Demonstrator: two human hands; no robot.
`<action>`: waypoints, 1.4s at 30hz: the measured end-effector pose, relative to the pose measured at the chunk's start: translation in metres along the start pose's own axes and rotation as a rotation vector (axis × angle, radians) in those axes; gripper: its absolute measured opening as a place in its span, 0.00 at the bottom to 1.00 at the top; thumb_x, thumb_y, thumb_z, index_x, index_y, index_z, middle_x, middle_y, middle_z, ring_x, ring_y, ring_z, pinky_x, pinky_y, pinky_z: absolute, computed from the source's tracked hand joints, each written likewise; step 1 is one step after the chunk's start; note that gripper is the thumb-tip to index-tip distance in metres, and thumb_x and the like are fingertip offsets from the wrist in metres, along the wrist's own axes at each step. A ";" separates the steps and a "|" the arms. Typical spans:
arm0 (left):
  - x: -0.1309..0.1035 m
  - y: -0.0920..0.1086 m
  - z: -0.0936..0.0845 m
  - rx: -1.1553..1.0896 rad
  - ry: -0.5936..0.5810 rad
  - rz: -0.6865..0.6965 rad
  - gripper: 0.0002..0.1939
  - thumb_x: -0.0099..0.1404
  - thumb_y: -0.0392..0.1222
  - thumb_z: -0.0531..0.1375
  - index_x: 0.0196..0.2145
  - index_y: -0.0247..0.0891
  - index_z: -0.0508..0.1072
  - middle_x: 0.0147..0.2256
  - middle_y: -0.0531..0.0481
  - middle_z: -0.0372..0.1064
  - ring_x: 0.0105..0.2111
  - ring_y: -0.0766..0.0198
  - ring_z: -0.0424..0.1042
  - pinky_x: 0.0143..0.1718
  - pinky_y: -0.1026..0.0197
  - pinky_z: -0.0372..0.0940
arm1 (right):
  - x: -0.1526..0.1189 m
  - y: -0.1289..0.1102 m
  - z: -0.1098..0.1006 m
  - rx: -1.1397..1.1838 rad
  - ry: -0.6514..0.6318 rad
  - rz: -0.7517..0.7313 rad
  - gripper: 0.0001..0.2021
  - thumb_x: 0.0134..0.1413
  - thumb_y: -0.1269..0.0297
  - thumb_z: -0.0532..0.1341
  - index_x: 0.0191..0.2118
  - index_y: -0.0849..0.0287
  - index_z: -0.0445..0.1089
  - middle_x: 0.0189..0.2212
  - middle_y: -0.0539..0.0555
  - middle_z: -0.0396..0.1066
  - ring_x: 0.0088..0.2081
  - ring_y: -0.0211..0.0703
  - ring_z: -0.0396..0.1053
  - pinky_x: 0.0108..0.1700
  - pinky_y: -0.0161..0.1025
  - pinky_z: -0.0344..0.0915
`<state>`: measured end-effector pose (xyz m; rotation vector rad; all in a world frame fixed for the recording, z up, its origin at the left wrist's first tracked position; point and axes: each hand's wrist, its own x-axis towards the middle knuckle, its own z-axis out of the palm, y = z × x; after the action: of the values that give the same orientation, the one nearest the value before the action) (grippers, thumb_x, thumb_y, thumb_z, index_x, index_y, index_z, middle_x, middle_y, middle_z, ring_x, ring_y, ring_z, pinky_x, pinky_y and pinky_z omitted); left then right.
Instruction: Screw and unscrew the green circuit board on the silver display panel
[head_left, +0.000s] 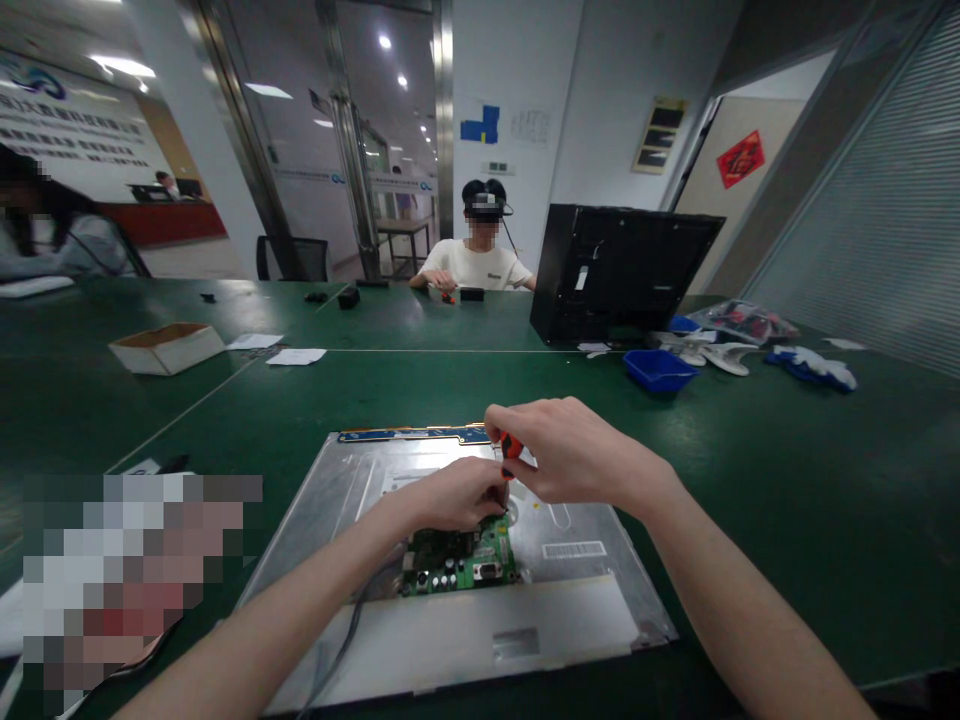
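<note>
A flat silver metal panel [574, 520] lies on the green table with a green circuit board [457, 560] on its middle. A blue strip board [412, 435] runs along the panel's far edge. My right hand [574, 450] is wrapped round an orange and black screwdriver [511, 450], held upright above the board's far right corner. Just left of it, my left hand [461, 493] has its fingers closed low at that corner, near the tool's tip; what they pinch is hidden. A dark cable [349, 640] runs over the panel's near left part.
A black monitor housing [622, 270] stands at the back right, with a blue tray [660, 370] and gloves [810, 367] beside it. An open box [169, 350] and papers lie back left. Across the table sits a person [480, 262]; another is far left.
</note>
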<state>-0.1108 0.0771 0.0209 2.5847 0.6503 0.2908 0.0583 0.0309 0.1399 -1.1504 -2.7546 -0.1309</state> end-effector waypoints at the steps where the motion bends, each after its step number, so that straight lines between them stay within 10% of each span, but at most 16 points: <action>1: 0.000 0.000 0.000 0.005 0.000 0.002 0.06 0.56 0.30 0.59 0.32 0.35 0.73 0.33 0.48 0.73 0.34 0.59 0.71 0.35 0.63 0.61 | 0.000 0.000 0.001 -0.015 0.005 0.010 0.07 0.51 0.64 0.57 0.38 0.54 0.61 0.31 0.48 0.72 0.30 0.39 0.66 0.25 0.36 0.45; 29: -0.001 -0.007 0.001 -0.019 -0.004 0.027 0.09 0.56 0.28 0.59 0.34 0.37 0.73 0.35 0.51 0.73 0.36 0.61 0.71 0.36 0.64 0.62 | 0.000 0.000 -0.002 0.021 -0.056 0.007 0.10 0.51 0.67 0.58 0.41 0.54 0.60 0.33 0.48 0.72 0.31 0.38 0.67 0.26 0.35 0.47; 35: -0.002 -0.008 0.001 -0.003 -0.014 0.023 0.08 0.57 0.29 0.59 0.34 0.37 0.74 0.35 0.51 0.72 0.36 0.61 0.71 0.38 0.63 0.62 | 0.004 0.003 0.003 -0.102 -0.028 0.088 0.08 0.55 0.55 0.57 0.36 0.53 0.63 0.28 0.49 0.72 0.29 0.41 0.66 0.25 0.36 0.42; 42: -0.001 -0.005 -0.001 -0.042 -0.025 0.011 0.06 0.57 0.29 0.59 0.33 0.36 0.73 0.32 0.50 0.72 0.34 0.62 0.70 0.37 0.64 0.62 | 0.002 -0.001 0.000 -0.017 -0.035 0.003 0.09 0.52 0.65 0.58 0.41 0.54 0.61 0.33 0.49 0.73 0.30 0.39 0.67 0.26 0.36 0.45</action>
<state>-0.1135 0.0809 0.0191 2.5482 0.6144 0.2732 0.0558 0.0316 0.1402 -1.1717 -2.7872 -0.1358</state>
